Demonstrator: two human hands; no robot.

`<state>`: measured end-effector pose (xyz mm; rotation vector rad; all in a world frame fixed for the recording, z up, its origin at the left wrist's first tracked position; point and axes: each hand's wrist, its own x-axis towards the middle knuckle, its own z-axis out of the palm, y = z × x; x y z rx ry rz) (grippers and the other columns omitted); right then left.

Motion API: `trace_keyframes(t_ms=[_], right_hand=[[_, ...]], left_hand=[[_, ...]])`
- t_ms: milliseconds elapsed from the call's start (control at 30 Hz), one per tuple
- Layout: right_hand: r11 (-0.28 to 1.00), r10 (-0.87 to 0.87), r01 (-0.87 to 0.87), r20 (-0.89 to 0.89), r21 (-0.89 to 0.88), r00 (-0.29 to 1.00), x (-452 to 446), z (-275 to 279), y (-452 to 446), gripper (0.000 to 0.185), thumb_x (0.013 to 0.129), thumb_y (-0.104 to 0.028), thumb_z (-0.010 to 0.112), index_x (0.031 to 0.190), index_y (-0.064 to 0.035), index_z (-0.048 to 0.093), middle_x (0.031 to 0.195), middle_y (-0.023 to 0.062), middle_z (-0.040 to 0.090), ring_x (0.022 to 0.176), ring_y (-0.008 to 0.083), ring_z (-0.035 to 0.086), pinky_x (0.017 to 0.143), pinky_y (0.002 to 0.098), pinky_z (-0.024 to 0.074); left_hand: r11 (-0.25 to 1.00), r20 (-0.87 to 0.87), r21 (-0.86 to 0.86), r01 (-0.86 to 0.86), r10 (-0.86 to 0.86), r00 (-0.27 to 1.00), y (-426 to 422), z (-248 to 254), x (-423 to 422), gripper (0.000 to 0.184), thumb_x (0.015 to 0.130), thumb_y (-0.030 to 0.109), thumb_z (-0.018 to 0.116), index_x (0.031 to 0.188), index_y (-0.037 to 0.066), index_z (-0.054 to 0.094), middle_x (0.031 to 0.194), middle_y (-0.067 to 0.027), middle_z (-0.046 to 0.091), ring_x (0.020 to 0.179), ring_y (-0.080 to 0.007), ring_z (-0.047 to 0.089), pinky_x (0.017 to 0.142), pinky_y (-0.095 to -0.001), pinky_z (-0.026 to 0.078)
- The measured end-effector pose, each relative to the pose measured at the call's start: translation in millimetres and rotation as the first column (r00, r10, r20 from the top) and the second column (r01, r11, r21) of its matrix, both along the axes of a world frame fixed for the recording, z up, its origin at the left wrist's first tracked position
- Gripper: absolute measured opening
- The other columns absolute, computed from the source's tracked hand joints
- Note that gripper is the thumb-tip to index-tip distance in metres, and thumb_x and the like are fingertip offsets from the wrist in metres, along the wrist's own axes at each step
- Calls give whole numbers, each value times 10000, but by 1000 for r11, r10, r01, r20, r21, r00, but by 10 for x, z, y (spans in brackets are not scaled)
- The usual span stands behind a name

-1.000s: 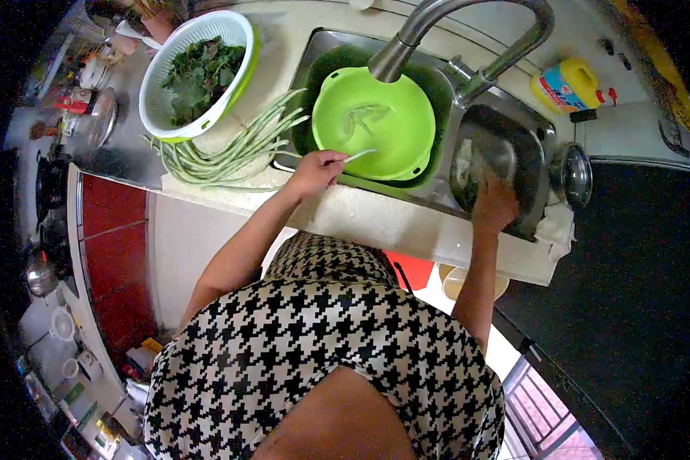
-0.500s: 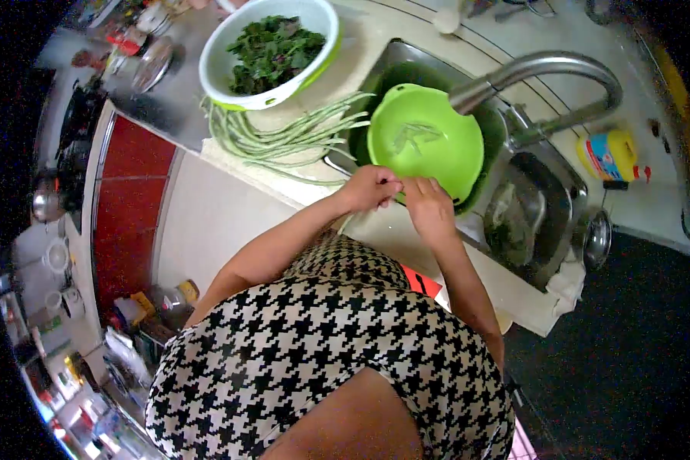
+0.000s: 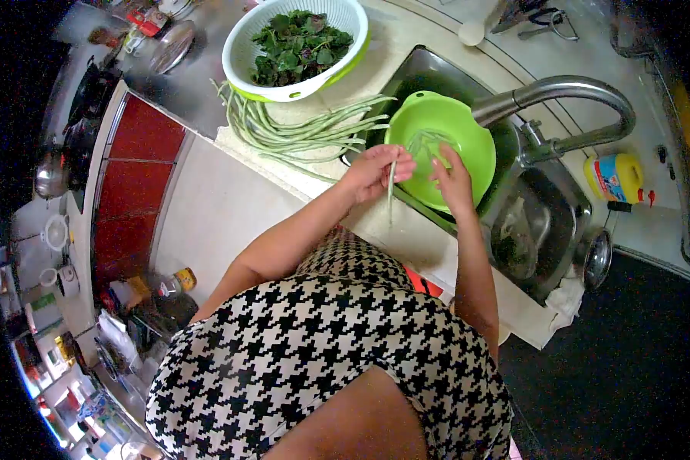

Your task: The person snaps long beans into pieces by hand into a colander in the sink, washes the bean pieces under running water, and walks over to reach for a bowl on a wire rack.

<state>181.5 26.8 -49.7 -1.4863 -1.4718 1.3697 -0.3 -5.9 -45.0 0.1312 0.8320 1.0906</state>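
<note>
We can read no words, brands or numbers. On yellow bottle (image 3: 632, 176) we see blue label (image 3: 608, 179), its print too small and blurred for us.

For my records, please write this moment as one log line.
left hand: holds bean; right hand: open, over bowl; bowl: in sink, bean pieces inside

Right hand (image 3: 455, 184): formerly in the right sink basin (image 3: 550, 201), then against the left hand (image 3: 370, 173); now parted from it, over the green bowl (image 3: 480, 149). Left hand's bean (image 3: 391, 198): formerly pointing over the bowl, now toward the body.
</note>
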Motion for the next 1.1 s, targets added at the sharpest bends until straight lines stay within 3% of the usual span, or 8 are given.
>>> trace_keyframes(t_ms=[333, 533, 633, 700, 833, 867, 1000, 1100], right_hand=[[984, 168, -176, 199, 20, 965, -349, -53, -378, 269, 811, -246, 478, 1001, -57, 503, 850, 197, 583, 759, 369, 564, 678, 439, 433], [945, 120, -275, 597, 177, 793, -365, 312, -448, 245, 796, -207, 462, 965, -37, 515, 878, 201, 579, 797, 361, 562, 665, 447, 430], [969, -78, 35, 168, 246, 983, -363, -21, -514, 199, 799, -212, 441, 875, -42, 514, 779, 129, 575, 659, 286, 551, 569, 392, 417], [991, -130, 122, -235, -46, 963, -315, 19, -533, 169, 807, -214, 427, 833, -60, 492, 705, 69, 518, 578, 212, 474, 521, 334, 375], [925, -374, 157, -751, -347, 543, -187, 340, -472, 153, 835, -227, 393, 776, -95, 443, 638, -6, 395, 519, 108, 316, 489, 248, 284], [944, -318, 45, -859, -328, 401, -65, 259, -419, 154, 855, -233, 423, 837, -87, 470, 679, 17, 459, 576, 136, 413, 551, 275, 354], [913, -402, 78, -846, -401, 351, 184, 70, -217, 214, 884, -238, 431, 1022, -80, 474, 937, 88, 562, 882, 226, 528, 779, 357, 425], [904, -428, 196, -800, -381, 419, 184, 159, -189, 220, 857, -264, 485, 994, -91, 482, 997, 106, 573, 887, 228, 537, 747, 348, 432]], left_hand=[[965, -112, 158, -211, 230, 967, -15, 113, 279, 133, 875, 122, 463, 953, 16, 445, 987, -151, 556, 966, -243, 550, 845, -321, 439], [962, -91, 116, -248, 259, 962, -79, 101, 395, 122, 887, 128, 438, 942, 19, 434, 941, -141, 562, 914, -240, 564, 822, -323, 447], [965, -15, -33, -258, 258, 966, -78, 204, 421, 111, 895, 140, 418, 909, 33, 440, 827, -102, 553, 775, -194, 567, 823, -356, 451], [968, 174, 134, -214, 189, 966, -55, 49, 400, 115, 898, 148, 407, 892, 38, 443, 762, -79, 526, 684, -165, 535, 829, -380, 451], [958, 231, 126, -259, 226, 946, 61, 223, 338, 122, 900, 148, 394, 865, 45, 449, 680, -48, 480, 556, -125, 451, 846, -416, 443], [945, 243, 242, -218, 159, 957, 117, 89, 286, 125, 889, 157, 425, 883, 34, 447, 749, -70, 513, 637, -148, 525, 858, -396, 431], [973, -134, 220, 71, -42, 990, 325, 169, 297, 273, 863, 153, 493, 1082, 9, 418, 1075, -146, 520, 1022, -227, 517, 895, -348, 391], [919, -787, 274, 285, 44, 615, 345, -63, 324, 342, 830, 162, 544, 1114, 8, 431, 1015, -109, 538, 972, -162, 521, 806, -304, 423]])
